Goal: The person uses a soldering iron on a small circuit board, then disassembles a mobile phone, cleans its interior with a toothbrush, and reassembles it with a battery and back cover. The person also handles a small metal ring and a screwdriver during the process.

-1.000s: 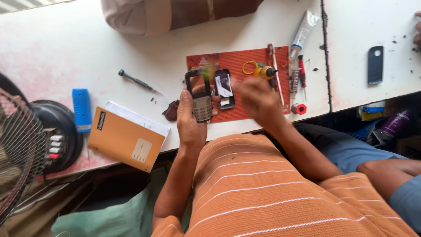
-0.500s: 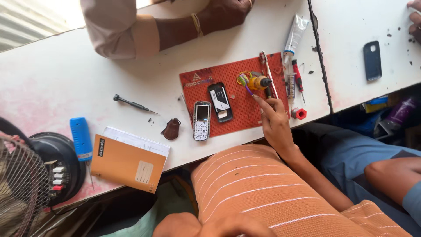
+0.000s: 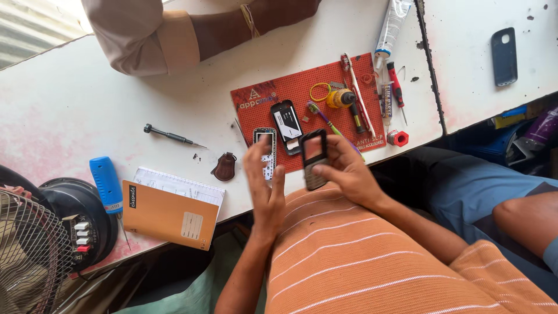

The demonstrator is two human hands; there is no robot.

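Phone front housing [image 3: 314, 158], a dark frame with keypad section, is gripped upright in the right hand [image 3: 349, 174] above the near table edge, fingers closed around its sides. Left hand [image 3: 264, 183] is open, fingers spread and blurred, just beside the housing and holding nothing. Beyond it, a second phone body [image 3: 266, 145] and a black back panel [image 3: 288, 125] lie on the red work mat [image 3: 302, 87]. An orange notebook [image 3: 168, 215] lies well to the left.
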